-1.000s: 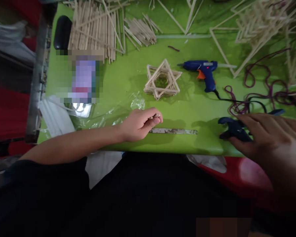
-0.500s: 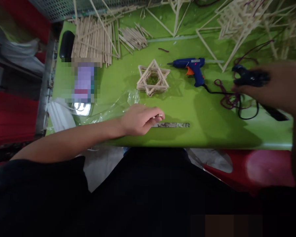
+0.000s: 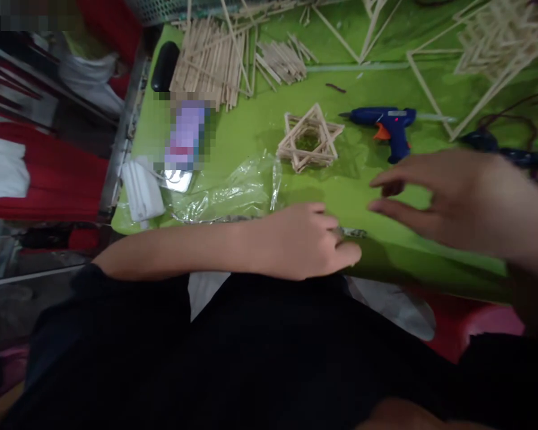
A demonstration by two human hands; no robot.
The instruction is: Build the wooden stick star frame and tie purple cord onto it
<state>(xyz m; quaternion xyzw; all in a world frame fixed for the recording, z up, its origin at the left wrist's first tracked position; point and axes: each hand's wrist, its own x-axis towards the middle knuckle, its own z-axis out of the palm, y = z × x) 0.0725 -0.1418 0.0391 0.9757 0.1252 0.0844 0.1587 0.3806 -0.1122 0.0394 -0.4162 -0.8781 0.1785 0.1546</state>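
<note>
My left hand (image 3: 316, 242) is closed above the table's near edge, its fingers curled under; what they hold is hidden. Just past its fingers shows the end of a flat, mottled strip (image 3: 355, 232). My right hand (image 3: 452, 197) hovers at the right, thumb and fingers apart with nothing between them. Behind it lies a dark hand tool (image 3: 479, 141), partly covered and blurred. A blue glue gun (image 3: 399, 142) with an orange trigger rests beyond my right hand. Left of its nozzle sits a six-pointed star of stacked wooden sticks (image 3: 316, 160).
Long wooden sticks (image 3: 206, 65) and shorter sticks (image 3: 282, 60) are piled at the back left. Large stick frames (image 3: 430, 92) stand at the back right. Clear plastic film (image 3: 233, 191), a blurred-out purple item (image 3: 186, 134) and a white packet (image 3: 142, 190) lie left.
My right hand has let go of the dark tool and come left, toward my left hand. My left hand has turned; the small stick ends in it no longer show. The view has shifted left.
</note>
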